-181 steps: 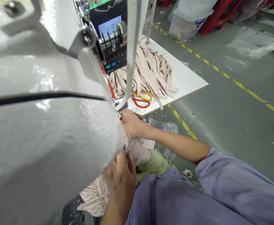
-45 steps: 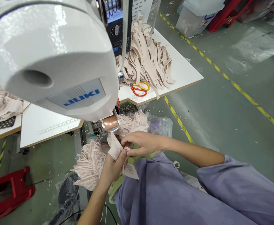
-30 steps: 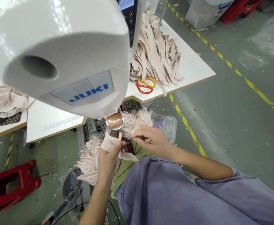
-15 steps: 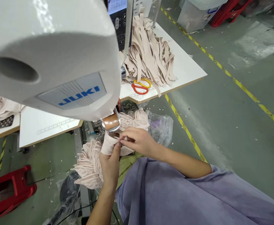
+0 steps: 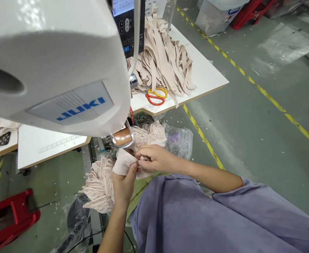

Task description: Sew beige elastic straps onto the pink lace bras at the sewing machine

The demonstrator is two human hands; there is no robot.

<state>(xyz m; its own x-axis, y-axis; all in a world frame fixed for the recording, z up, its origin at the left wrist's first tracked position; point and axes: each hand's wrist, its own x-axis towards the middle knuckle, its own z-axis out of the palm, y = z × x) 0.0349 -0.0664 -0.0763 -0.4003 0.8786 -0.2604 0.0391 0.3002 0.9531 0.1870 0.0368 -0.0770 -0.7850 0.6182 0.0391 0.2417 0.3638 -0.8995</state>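
A beige lace garment [image 5: 101, 184] hangs in front of my lap below the white JUKI sewing machine head [image 5: 56, 66]. My left hand [image 5: 123, 185] grips a smooth beige band of that garment [image 5: 121, 164] from below, thumb up. My right hand [image 5: 154, 159] pinches the same band's edge just right of the left thumb, fingers closed. Both hands meet directly under the machine's copper-coloured metal foot part [image 5: 122, 137]. More lace [image 5: 150, 133] bunches behind my right hand.
A pile of beige elastic strips [image 5: 162, 59] and orange-yellow scissors [image 5: 156, 96] lie on the white table [image 5: 209, 79]. A control panel [image 5: 126, 26] sits behind the machine. A clear plastic bag [image 5: 179, 140], a red stool [image 5: 9, 219] and yellow floor tape [image 5: 265, 95] surround the station.
Six seconds ago my hands worked up at the needle beside the machine. Since then they dropped below the machine head, folding the beige band between them; the dangling label seen earlier is now hidden.
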